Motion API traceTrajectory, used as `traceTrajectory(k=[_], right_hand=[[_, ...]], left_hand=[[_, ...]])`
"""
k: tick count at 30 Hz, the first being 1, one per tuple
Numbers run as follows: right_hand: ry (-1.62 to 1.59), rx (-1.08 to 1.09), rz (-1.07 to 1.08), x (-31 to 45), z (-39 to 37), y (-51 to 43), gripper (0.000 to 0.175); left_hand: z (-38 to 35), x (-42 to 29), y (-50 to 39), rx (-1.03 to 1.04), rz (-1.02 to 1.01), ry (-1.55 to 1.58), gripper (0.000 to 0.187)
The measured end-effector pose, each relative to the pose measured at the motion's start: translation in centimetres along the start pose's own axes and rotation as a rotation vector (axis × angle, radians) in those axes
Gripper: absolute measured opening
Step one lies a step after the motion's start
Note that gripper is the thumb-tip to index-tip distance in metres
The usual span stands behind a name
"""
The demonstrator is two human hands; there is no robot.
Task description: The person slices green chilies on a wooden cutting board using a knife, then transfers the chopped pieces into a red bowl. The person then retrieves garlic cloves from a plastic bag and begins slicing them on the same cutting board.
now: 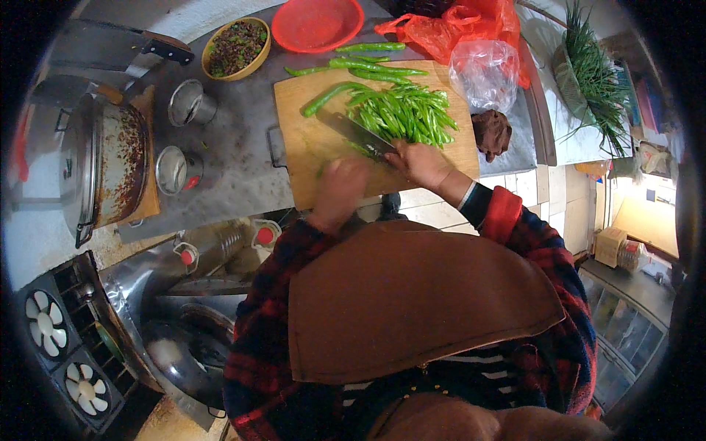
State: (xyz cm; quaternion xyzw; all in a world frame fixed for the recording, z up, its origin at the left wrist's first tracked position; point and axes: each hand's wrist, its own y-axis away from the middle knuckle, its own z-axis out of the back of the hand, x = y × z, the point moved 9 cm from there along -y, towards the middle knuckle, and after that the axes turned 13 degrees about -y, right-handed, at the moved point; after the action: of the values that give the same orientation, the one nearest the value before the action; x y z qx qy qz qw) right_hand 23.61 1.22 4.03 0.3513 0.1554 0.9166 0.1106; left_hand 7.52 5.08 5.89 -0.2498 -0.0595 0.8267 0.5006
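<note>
My right hand (422, 164) grips the handle of a kitchen knife (361, 134), whose blade lies low over a wooden cutting board (303, 138). My left hand (343, 184) is blurred above the board's near edge, left of the knife; whether it holds anything cannot be made out. Small green bits lie near the blade. Beyond the knife is a pile of sliced green chili peppers (408, 113). One whole green pepper (333, 96) rests on the board left of the pile, and several more whole peppers (378, 67) lie along the board's far edge.
A yellow bowl of chopped dark and green food (263, 54), a red plastic basin (318, 25) and red plastic bags (474, 25) are behind the board. Two metal cups (190, 103) and a large lidded pot (118, 165) stand left. A crumpled brown cloth (491, 134) lies right.
</note>
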Motion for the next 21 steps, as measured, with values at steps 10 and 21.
traceTrajectory(k=[10, 21], right_hand=[[0.258, 0.022, 0.223, 3.9, -0.5, 1.3, 0.023], [0.259, 0.041, 0.201, 5.4, -3.1, 0.2, 0.02]], left_hand=[[0.9, 4.2, 1.7, -0.009, 0.289, -0.265, 0.018], [-0.3, 3.7, 3.1, -0.025, 0.198, -0.214, 0.018]])
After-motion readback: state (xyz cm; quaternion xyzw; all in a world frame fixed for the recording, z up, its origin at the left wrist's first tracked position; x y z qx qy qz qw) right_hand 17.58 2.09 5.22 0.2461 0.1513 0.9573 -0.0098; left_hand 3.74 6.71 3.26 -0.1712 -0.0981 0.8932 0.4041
